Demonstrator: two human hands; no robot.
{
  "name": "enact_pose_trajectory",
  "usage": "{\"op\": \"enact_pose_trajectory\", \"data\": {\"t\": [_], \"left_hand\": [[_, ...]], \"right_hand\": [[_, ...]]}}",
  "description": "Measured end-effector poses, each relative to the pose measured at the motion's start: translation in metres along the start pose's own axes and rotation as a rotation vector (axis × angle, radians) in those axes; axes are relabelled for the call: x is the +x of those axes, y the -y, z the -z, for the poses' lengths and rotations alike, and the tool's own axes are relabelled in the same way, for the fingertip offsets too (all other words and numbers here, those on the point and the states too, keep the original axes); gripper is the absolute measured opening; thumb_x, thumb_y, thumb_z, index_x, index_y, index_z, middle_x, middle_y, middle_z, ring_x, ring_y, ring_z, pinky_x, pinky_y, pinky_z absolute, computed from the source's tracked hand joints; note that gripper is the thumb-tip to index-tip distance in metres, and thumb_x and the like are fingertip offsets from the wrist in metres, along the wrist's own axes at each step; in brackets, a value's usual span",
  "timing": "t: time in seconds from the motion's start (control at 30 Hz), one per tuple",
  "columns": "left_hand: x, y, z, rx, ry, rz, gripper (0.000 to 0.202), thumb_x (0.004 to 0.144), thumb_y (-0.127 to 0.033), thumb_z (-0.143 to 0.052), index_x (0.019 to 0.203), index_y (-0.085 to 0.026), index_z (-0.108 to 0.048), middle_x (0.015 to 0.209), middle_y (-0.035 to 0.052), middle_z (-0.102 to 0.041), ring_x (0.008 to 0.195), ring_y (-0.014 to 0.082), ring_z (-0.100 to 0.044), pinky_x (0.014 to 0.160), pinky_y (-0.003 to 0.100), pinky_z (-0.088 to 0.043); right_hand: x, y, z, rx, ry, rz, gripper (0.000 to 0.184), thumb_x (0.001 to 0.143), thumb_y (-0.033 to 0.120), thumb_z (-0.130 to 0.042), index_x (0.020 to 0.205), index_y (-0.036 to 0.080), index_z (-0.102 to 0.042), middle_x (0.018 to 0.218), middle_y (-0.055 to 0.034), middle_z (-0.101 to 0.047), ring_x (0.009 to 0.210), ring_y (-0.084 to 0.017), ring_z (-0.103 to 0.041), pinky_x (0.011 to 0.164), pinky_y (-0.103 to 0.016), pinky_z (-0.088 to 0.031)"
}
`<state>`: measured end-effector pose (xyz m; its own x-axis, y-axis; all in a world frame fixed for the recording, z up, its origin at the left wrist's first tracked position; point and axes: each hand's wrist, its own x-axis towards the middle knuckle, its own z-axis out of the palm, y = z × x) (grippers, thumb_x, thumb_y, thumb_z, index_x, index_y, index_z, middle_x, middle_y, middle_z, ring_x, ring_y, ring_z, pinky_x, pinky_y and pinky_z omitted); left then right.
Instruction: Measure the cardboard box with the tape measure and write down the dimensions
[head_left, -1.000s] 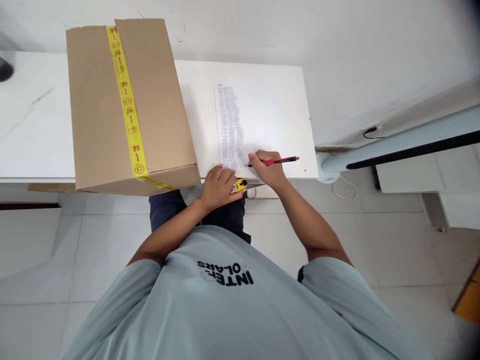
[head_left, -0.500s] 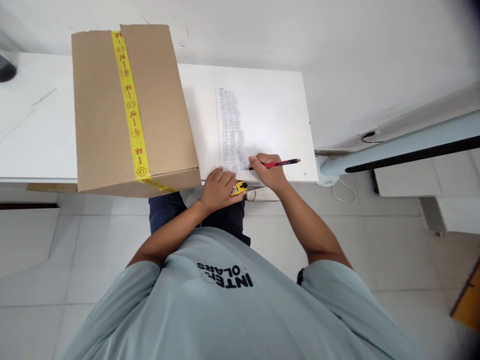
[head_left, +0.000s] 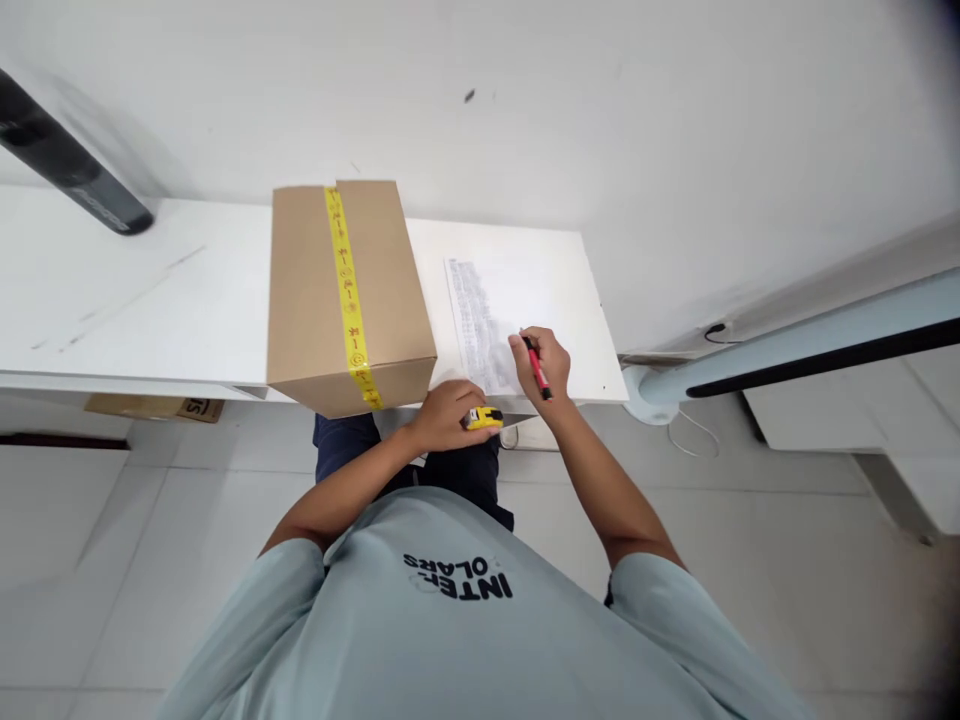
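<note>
My right hand (head_left: 546, 366) is closed around a red pen (head_left: 535, 367), held over a printed sheet of paper (head_left: 487, 320) on the white table (head_left: 150, 300). My left hand (head_left: 447, 413) rests at the table's front edge, its fingers wrapped round a small yellow tape measure (head_left: 482, 419). A brown cardboard box (head_left: 346, 292) sealed with yellow printed tape stands just left of the paper, its front end jutting past the table edge.
A dark cylindrical object (head_left: 67, 160) leans at the back left. A flat cardboard piece (head_left: 154, 407) lies under the table's front edge. A pale blue bar (head_left: 795, 350) and a cable run along the right. White tiled floor lies below.
The view has pulled back and tilted, so the box and table look smaller. My right hand has lifted from writing and turned the pen from lying crosswise to pointing toward me.
</note>
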<state>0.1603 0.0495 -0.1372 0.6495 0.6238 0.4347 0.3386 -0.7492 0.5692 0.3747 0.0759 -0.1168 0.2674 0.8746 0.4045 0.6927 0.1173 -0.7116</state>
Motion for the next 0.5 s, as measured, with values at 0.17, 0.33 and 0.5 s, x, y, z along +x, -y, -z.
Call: {"op": "enact_pose_trajectory", "data": {"t": [0.17,0.33,0.5], "left_hand": [[-0.023,-0.034,0.037,-0.308,0.002,0.052,0.032,0.087,-0.045,-0.080,0.107,-0.022,-0.071,0.113,0.0099,-0.074,0.099,0.0194,-0.075,0.091,0.034,-0.064],[-0.050,-0.067,0.088,-0.425,-0.112,-0.005,0.040,0.082,-0.047,-0.086,0.112,-0.023,-0.073,0.116,0.0110,-0.075,0.102,0.0212,-0.076,0.094,0.037,-0.066],[-0.064,-0.077,0.132,-0.543,-0.368,-0.091,0.049,0.083,-0.043,-0.087,0.127,-0.028,-0.071,0.120,0.0084,-0.073,0.100,0.0198,-0.078,0.091,0.036,-0.069]], "right_hand": [[0.024,0.014,-0.020,-0.246,0.144,-0.098,0.031,0.094,0.024,-0.049,0.118,0.019,-0.069,0.119,-0.0139,-0.064,0.094,-0.026,-0.066,0.084,-0.039,-0.052],[0.039,0.016,-0.037,-0.299,0.228,-0.173,0.035,0.084,0.012,-0.051,0.111,0.012,-0.073,0.118,-0.0203,-0.065,0.089,-0.029,-0.065,0.082,-0.042,-0.051],[0.048,0.035,-0.027,-0.300,0.299,-0.143,0.040,0.081,0.012,-0.054,0.117,0.008,-0.073,0.106,-0.0183,-0.066,0.086,-0.029,-0.064,0.086,-0.047,-0.053]]}}
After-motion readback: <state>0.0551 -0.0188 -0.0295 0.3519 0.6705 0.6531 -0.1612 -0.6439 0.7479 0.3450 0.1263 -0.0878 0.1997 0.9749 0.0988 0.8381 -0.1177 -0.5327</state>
